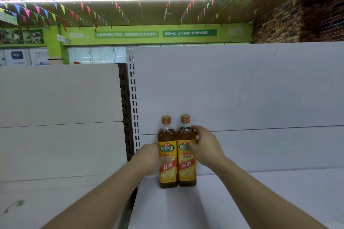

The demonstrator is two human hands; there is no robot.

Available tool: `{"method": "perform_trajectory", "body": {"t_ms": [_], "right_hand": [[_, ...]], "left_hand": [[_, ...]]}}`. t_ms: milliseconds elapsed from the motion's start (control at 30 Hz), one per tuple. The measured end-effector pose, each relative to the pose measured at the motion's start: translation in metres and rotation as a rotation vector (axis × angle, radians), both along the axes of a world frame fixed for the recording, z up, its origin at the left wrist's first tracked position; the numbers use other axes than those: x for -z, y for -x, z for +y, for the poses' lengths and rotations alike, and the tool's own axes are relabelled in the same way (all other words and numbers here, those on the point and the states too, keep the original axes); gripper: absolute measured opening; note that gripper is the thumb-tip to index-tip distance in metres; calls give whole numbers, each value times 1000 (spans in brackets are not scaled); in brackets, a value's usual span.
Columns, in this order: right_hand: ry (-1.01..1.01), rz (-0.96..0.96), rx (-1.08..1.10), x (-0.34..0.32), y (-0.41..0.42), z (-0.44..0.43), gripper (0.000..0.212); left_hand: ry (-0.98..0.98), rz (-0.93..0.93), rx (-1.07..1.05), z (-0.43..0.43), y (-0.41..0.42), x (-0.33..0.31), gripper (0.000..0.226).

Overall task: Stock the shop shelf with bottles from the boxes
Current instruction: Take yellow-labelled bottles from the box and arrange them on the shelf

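Observation:
Two amber bottles with yellow-and-red labels and gold caps stand upright side by side on the white shelf (260, 191), close to its back panel. My left hand (149, 160) grips the left bottle (167, 169) round its label. My right hand (204, 147) grips the right bottle (186, 171) round its shoulder and upper label, thumb on the front. Both bottle bases appear to rest on the shelf surface, and the two bottles touch each other.
A slotted white upright (133, 98) stands just left of the bottles, dividing this bay from a lower white shelf bay (55, 135) on the left. The white back panel (242, 89) rises behind. A brick wall (297, 18) is at the far right.

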State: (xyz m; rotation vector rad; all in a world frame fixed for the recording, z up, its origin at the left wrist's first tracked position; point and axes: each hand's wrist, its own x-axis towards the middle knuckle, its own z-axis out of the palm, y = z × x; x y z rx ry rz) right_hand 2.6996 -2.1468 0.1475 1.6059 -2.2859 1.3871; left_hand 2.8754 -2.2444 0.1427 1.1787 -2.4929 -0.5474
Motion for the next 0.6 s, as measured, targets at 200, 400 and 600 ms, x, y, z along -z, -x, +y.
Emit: {"method": "perform_trajectory", "body": {"t_ms": [200,400,600], "right_hand": [[3,-9,8,4,-1,-4,64],[6,-6,11,8,-2,-4,65],[-80,44,53,9,-10,7,67]], "left_hand": [[-16,-19,-22,-3,2,0,32],[-30,-26,-61,0,3,0,32],[160,-193,-133,17,-8,1,31]]}}
